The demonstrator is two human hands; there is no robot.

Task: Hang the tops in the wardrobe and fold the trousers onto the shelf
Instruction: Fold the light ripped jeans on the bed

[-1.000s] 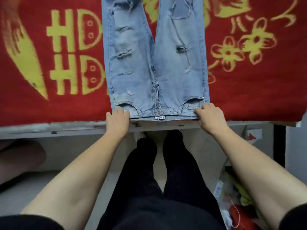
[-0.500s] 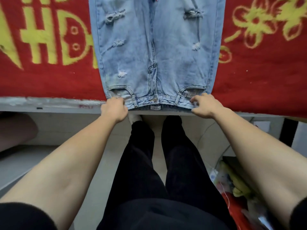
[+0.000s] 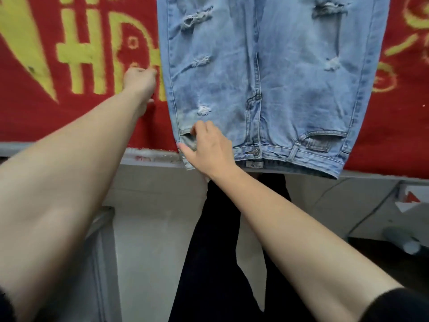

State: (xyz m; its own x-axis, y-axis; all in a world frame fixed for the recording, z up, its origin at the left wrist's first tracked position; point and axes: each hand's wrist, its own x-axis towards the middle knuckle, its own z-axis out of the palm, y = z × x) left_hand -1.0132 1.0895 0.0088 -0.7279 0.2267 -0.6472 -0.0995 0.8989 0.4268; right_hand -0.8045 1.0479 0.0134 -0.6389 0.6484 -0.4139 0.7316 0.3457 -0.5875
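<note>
jeans (image 3: pixel 267 77): chopped off by the top edge, lower legs totally out of shot
left hand (image 3: pixel 139 81): fingers curled away from the camera, right by the denim's side seam, honestly can't tell if gripping cloth or just resting on the blanket
right hand (image 3: pixel 209 147): grips the waistband corner, fingertips tucked out of sight at the pocket (image 3: pixel 186 138) mouth, covers most of that pocket
waistband tag (image 3: pixel 254 165): way too small to read
red blanket (image 3: pixel 69 117): cropped at the top and both sides, yellow pattern (image 3: pixel 76 54) partly buried under the denim
floor clutter (image 3: pixel 408 245): lower right, blurry mush, no idea
</note>
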